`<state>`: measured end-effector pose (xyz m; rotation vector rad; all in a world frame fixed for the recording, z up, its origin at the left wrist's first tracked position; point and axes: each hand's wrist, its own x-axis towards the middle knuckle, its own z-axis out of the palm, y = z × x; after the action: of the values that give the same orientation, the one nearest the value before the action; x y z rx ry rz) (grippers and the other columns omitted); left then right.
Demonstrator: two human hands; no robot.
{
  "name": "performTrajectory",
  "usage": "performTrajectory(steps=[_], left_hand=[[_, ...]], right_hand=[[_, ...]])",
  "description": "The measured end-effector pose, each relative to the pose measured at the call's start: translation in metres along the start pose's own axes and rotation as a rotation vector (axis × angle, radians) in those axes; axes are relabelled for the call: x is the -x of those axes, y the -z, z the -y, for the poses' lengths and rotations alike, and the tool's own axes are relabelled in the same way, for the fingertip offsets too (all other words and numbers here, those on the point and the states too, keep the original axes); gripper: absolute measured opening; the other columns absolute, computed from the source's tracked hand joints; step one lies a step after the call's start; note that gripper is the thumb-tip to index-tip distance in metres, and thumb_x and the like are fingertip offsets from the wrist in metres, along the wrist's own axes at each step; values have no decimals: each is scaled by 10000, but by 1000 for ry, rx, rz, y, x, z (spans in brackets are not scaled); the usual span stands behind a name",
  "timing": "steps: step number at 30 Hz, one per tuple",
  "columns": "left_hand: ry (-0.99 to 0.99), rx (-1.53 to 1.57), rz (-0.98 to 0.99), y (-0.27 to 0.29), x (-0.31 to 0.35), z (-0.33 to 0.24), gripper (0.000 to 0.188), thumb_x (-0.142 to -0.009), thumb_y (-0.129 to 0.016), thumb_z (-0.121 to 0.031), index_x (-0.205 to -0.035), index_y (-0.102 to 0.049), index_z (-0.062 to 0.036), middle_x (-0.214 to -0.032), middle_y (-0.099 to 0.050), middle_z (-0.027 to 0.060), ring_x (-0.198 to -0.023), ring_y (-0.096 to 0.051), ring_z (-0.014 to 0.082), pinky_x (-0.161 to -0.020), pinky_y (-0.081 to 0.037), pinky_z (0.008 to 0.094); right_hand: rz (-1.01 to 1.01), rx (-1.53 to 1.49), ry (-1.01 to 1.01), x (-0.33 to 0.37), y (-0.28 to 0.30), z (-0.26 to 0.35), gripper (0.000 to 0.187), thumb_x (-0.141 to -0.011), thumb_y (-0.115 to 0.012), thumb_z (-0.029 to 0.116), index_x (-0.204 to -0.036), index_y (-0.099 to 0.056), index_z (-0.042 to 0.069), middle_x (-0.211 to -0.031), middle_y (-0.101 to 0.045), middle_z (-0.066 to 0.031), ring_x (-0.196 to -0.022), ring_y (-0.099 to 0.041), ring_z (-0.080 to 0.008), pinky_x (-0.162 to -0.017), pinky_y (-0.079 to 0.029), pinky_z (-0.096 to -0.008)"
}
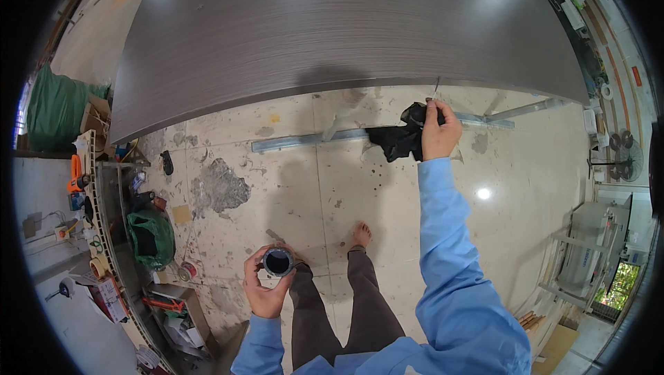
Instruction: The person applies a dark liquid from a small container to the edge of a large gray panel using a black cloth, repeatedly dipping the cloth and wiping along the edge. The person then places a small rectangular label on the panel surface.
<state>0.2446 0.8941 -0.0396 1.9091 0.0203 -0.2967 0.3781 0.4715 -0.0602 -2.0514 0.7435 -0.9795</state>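
Observation:
My left hand [264,284] is wrapped round a small round container [278,261] with a pale rim and a dark inside, its open top facing up. My right hand [441,133] is closed at the near edge of a large dark grey wood-grain panel [346,36]. Its fingertips pinch a thin slender tool [436,87], whose dark tip meets the panel's edge; I cannot make out its exact kind. A black cloth [400,138] hangs from the same hand, to the left of the fingers.
Under the panel runs a metal frame bar [290,142]. On the left stand a cluttered shelf [104,188], a green bag [149,238] and a large green sack [55,109]. A fan [624,157] and a metal rack [584,257] are at the right. The tiled floor [512,161] is stained.

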Motion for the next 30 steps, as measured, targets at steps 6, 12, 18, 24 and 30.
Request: performTrajectory(steps=[6, 12, 18, 24, 30], left_hand=[[-30, -16, -51, -4, 0, 3, 607, -718, -867, -47, -1264, -601, -61, -1292, -676, 97, -1127, -663, 218, -975, -508, 343], [-31, -32, -63, 6, 0, 5, 609, -723, -869, -54, -1269, -598, -59, -1284, -680, 103, -1119, -667, 214, -969, -519, 346], [7, -10, -65, 14, 0, 8, 611, -730, -863, -16, -1275, -590, -44, -1312, -660, 121, -1184, -637, 218, -1034, -488, 356], [-26, -33, -106, 24, -2, 9, 596, -737, -876, -62, -1263, -596, -57, -1299, -680, 112, -1122, -667, 222, -959, -509, 340], [-7, -22, -64, 28, -4, 15, 622, -733, -862, -7, -1283, -574, -39, -1329, -647, 132, -1196, -631, 230, -1035, -487, 355]], right_hand=[[192, -124, 199, 52, -59, 43, 100, -906, -746, 97, -969, -735, 20, -891, -747, -173, -801, -738, -296, -752, -557, -343], [29, -93, -6, 41, -40, 49, 120, -908, -745, 100, -973, -746, -2, -921, -767, -160, -820, -742, -266, -778, -559, -337], [254, -145, 187, 68, -75, 63, 102, -915, -736, 98, -961, -754, 8, -933, -771, -149, -824, -747, -259, -767, -558, -332], [168, -52, -4, 56, -62, 69, 94, -919, -735, 97, -955, -750, 12, -913, -761, -159, -803, -744, -271, -752, -559, -336], [343, -116, 160, 66, -70, 78, 100, -945, -708, 94, -996, -746, 17, -930, -761, -167, -802, -744, -291, -746, -561, -352]])
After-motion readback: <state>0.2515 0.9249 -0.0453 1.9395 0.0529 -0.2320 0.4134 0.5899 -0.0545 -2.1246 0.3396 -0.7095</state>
